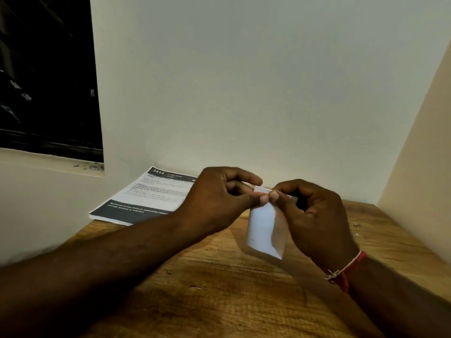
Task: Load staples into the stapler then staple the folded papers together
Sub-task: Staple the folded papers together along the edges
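A wooden table [219,289] with a strong grain fills the near part of the view. The left forearm [97,264] crosses it from the lower left and the right forearm [402,308] comes in from the lower right. A red and white thread bracelet [344,269] sits on the right wrist.

Past the wrists, the 2 hands meet over the middle of the table. The left hand [214,196] pinches the top edge of a folded paper [264,230] between thumb and forefinger, its other fingers curled in. The right hand [314,215] pinches the same top edge just beside it, so that the 2 thumb tips touch. The white paper hangs down from this grip in front of the right palm, with 1 flap on its right side in shadow. Its lower end is blurred, and I cannot tell whether it touches the table.

Farther back, on the left, a stack of printed sheets [146,198] with dark header bands lies flat on the table against the pale wall [244,81]. A side wall [427,167] closes the right. At the far left a dark window [46,74] sits above a pale ledge [48,164].
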{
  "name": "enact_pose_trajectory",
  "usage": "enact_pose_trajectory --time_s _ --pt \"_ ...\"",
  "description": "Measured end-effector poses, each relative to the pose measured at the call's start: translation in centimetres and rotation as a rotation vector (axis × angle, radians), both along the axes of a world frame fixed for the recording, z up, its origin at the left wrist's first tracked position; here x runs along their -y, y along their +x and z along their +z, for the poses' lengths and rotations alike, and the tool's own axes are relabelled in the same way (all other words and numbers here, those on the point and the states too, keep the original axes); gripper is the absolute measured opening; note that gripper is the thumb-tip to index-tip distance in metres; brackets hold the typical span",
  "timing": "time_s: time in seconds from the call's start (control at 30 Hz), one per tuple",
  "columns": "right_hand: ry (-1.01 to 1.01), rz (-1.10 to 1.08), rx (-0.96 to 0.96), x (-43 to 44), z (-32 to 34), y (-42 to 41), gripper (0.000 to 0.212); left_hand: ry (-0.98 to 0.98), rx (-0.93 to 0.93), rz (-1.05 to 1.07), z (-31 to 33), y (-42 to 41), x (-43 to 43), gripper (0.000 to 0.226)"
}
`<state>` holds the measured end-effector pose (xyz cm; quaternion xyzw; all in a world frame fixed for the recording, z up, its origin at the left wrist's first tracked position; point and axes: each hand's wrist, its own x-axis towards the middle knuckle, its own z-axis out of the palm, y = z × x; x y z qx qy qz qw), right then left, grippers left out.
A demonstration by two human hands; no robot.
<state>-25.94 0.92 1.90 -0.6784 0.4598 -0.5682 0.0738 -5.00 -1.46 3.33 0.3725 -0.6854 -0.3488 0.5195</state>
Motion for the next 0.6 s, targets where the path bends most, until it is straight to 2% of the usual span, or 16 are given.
enact_pose_trajectory --time_s 0.1,0.2,0.27,0.33,0.47,0.6 --pt "0.005 -0.026 0.184 0.5 0.6 -0.9 0.011 0.079 0.078 -0.044 -1.1 -0.5 0.2 0.028" --pt "0.011 -0.068 0.413 0.7 2.4 -2.3 0.015 0.102 0.233 -0.059 -2.1 -0.2 0.6 0.027" --pt "0.028 -0.117 0.487 1.0 3.4 -3.7 0.016 0.142 0.278 -0.089 -2.6 0.2 0.8 0.03" --pt "0.103 -0.118 0.48 1.2 3.4 -4.1 0.014 0.14 0.251 -0.084 -2.7 0.3 1.3 0.032" --pt "0.305 0.01 0.381 1.3 1.2 -1.7 0.011 0.209 -0.05 -0.198 -1.7 0.4 1.9 0.038" --pt "0.396 0.12 0.287 1.5 -0.1 -0.7 0.017 0.167 0.03 -0.317 -2.0 0.8 2.1 0.06"
